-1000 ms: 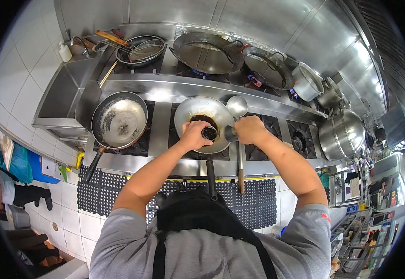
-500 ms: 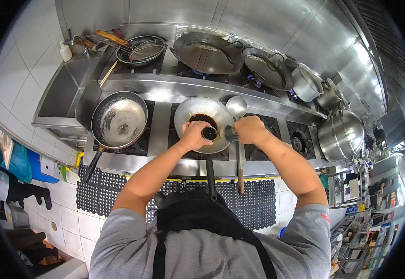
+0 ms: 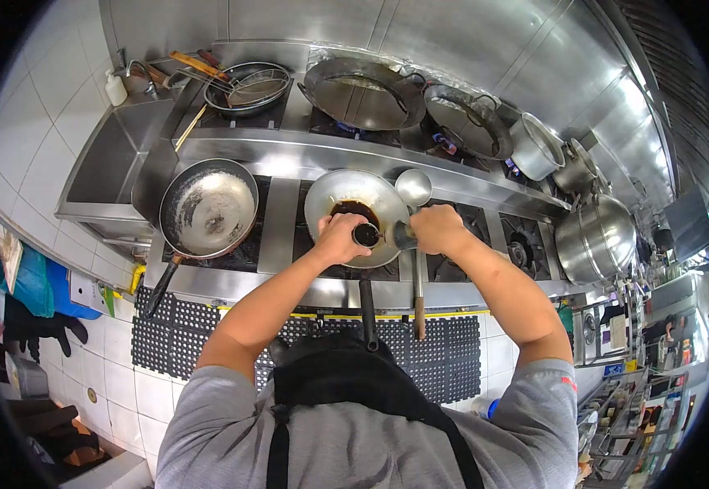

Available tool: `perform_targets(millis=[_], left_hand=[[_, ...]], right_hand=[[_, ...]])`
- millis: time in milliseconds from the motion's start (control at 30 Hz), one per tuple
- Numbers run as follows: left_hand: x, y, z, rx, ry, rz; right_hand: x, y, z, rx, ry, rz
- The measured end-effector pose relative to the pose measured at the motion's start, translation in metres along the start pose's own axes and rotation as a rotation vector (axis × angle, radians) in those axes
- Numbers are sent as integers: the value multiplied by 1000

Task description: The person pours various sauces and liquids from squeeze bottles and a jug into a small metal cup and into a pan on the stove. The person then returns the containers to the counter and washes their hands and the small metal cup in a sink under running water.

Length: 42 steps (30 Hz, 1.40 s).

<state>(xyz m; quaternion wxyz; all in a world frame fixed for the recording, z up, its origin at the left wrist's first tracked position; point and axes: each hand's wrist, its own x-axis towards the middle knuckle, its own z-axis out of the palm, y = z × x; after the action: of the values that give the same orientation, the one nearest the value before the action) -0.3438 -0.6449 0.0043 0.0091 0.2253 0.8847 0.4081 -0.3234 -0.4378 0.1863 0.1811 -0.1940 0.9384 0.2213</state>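
Note:
In the head view, a light metal wok (image 3: 330,191) with a pool of dark liquid (image 3: 357,211) sits on the front middle burner. My left hand (image 3: 340,237) is closed around a small cup (image 3: 366,235) of dark liquid, held over the wok's near side. Some of the cup's side is hidden by my fingers. My right hand (image 3: 439,228) is closed at the wok's right edge, by a dark bottle or container (image 3: 404,235) that I cannot make out fully. Beside that hand a long-handled ladle (image 3: 413,187) lies across the stove, its wooden handle end toward me.
A worn frying pan (image 3: 212,208) stands front left, beside the sink (image 3: 110,159). Along the back are a strainer on a pan (image 3: 256,90), large dark pans (image 3: 362,94) and a pot (image 3: 536,147). A big steel bowl (image 3: 597,238) is at right. Another person's legs (image 3: 41,326) show at far left.
The other person's legs at the far left have shifted. My hands, the cup and the wok hold nearly the same place.

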Motion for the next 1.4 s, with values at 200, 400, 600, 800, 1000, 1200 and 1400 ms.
perform_targets(millis=[200, 400, 600, 800, 1000, 1200, 1400], left_hand=[[-1, 0, 0, -3, -10, -14], [0, -1, -4, -3, -18, -40], [3, -3, -11, 30, -25, -61], [14, -7, -16, 131, -61, -31], [27, -8, -20, 362, -104, 61], [49, 9, -21, 850, -212, 327], [79, 63, -37, 1158, -281, 726]], right_hand=[[-1, 0, 4, 14, 9, 7], [-1, 9, 36, 202, 70, 81], [-10, 6, 93, 763, 143, 152], [-22, -20, 145, 1668, 451, 85], [-67, -30, 187, 2082, 666, 148], [-119, -22, 218, 2165, 741, 201], [-151, -16, 248, 2255, 772, 239]])
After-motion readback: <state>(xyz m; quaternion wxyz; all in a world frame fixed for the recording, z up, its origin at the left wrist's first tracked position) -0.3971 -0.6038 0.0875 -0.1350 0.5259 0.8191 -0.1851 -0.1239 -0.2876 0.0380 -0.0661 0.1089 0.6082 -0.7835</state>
